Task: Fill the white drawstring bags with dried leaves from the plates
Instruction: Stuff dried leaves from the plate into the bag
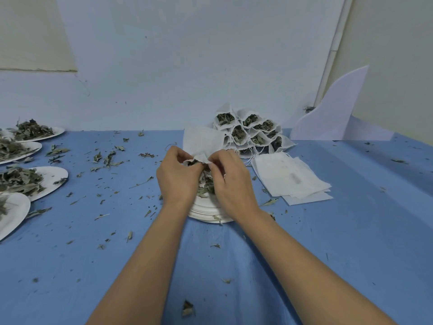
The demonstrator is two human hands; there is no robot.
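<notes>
A white drawstring bag [202, 141] is held up over a stack of white plates [206, 211] at the table's middle. My left hand [178, 177] grips the bag's mouth on the left side. My right hand [230, 177] pinches the rim of the mouth on the right. Dried leaves [207, 186] lie on the top plate, between and under both hands, and some show in the bag's mouth. How much is inside the bag is hidden.
Several filled bags [248, 130] are piled against the wall behind. Flat empty bags [290, 178] lie to the right. Several plates with leaves [50, 174] stand at the left edge. Loose leaf bits litter the blue tablecloth [351, 231]. A white card [332, 113] leans at the back right.
</notes>
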